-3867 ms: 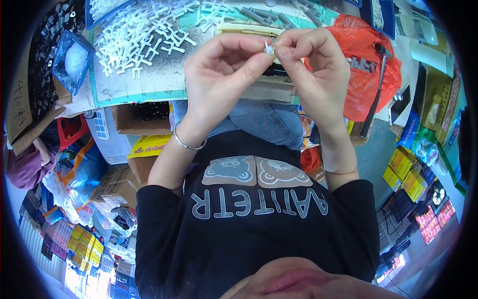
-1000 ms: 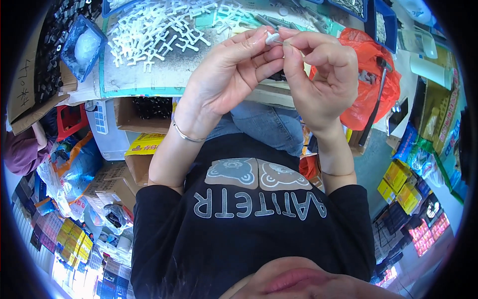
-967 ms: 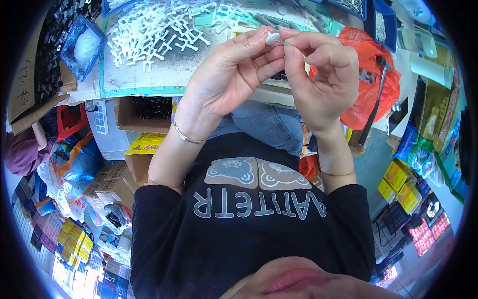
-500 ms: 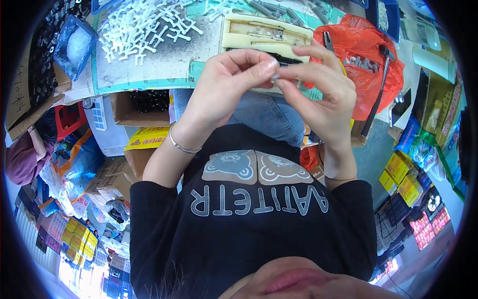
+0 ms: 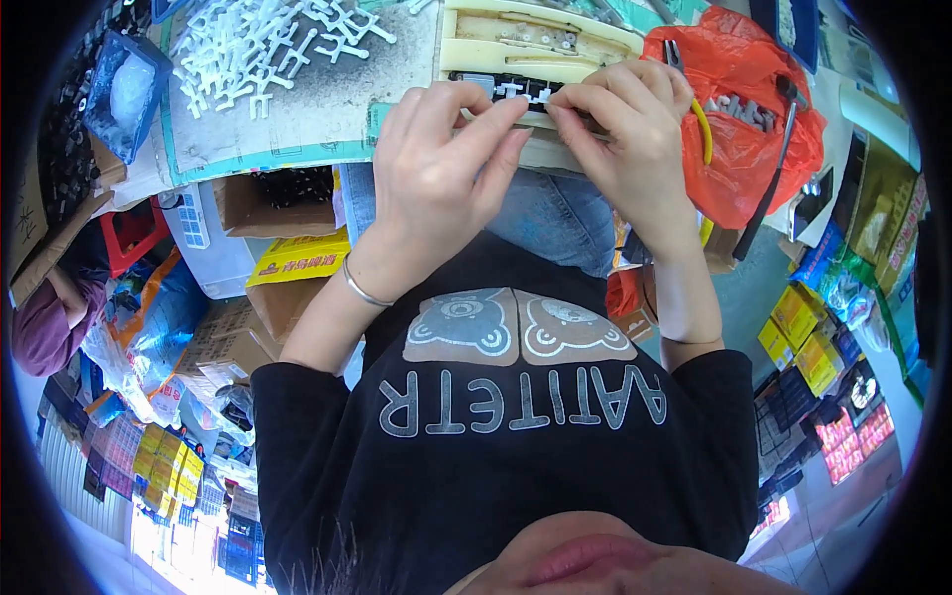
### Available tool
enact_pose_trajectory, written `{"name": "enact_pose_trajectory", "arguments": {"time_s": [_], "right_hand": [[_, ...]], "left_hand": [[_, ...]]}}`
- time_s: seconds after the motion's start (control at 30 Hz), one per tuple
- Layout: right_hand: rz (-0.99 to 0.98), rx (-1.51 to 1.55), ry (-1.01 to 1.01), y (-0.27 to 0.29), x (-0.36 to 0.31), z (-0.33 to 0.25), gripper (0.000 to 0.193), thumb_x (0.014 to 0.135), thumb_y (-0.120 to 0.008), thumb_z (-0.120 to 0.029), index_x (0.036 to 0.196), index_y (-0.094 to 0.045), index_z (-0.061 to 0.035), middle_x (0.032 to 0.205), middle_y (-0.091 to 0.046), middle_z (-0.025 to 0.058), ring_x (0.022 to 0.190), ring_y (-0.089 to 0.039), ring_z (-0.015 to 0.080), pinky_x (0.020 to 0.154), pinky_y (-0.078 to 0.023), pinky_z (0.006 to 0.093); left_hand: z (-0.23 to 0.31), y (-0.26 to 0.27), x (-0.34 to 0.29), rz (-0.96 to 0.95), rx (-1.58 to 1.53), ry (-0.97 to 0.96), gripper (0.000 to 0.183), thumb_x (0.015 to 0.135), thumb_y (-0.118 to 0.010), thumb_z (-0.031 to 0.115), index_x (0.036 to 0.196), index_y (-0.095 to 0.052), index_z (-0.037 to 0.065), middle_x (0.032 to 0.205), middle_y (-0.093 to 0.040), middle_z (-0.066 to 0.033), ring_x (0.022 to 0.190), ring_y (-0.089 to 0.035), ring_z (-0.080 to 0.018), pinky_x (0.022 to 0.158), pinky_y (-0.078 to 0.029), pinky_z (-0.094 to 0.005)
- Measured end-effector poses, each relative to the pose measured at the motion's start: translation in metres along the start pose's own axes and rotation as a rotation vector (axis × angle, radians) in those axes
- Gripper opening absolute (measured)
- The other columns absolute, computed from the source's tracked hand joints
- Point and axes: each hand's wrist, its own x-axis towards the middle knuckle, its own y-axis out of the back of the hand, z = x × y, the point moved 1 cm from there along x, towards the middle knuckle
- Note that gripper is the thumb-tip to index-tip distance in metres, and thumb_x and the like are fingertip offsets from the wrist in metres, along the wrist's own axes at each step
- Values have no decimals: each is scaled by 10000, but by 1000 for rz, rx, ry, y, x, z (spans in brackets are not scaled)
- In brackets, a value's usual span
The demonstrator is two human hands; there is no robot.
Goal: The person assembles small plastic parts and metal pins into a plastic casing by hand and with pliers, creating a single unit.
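Note:
A long black plastic part lies along the near side of a cream-coloured fixture block, with small white cross-shaped plastic pieces set in it. My left hand reaches over its near edge, index fingertip against the white pieces and thumb apart from the index. Close beside it, my right hand has thumb and index drawn together at a white piece on the right. The fingers hide part of the black part. A heap of white branched plastic pieces lies at the far left.
A blue bin stands at the left. To the right, an orange-red plastic bag holds small grey parts; a black-handled tool lies across it, and pliers with yellow handles are beside my right hand. Cardboard boxes stand below the table.
Both hands have moved forward from mid-air, where their fingertips met on a small pale piece, down to the black part. The left thumb and index have parted. The view has shifted slightly.

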Motion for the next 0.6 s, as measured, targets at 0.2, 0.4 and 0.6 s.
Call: {"name": "enact_pose_trajectory", "arguments": {"time_s": [0.2,0.4,0.6], "right_hand": [[-113,-61,23,8,10,-4,74,723,-717,-140,781,-674,-120,783,-591,-13,866,-553,188,906,-310,440],[-99,42,-49,14,6,5,154,724,-719,-167,873,-709,-131,807,-583,-1,885,-536,184,904,-304,426],[-177,-29,33,20,21,-1,194,705,-727,-141,899,-722,-127,857,-565,11,904,-528,209,889,-313,368]], "left_hand": [[-2,-4,-4,-47,292,-198,292,690,-744,139,979,-705,120,760,-518,-3,634,-482,-165,571,-365,-312],[-1,-8,-9,-89,350,-318,291,712,-723,166,999,-698,130,722,-496,26,626,-476,-142,582,-355,-299],[4,-16,-10,-212,507,-325,379,723,-684,166,1096,-650,107,687,-458,16,606,-462,-138,575,-337,-303]]}}
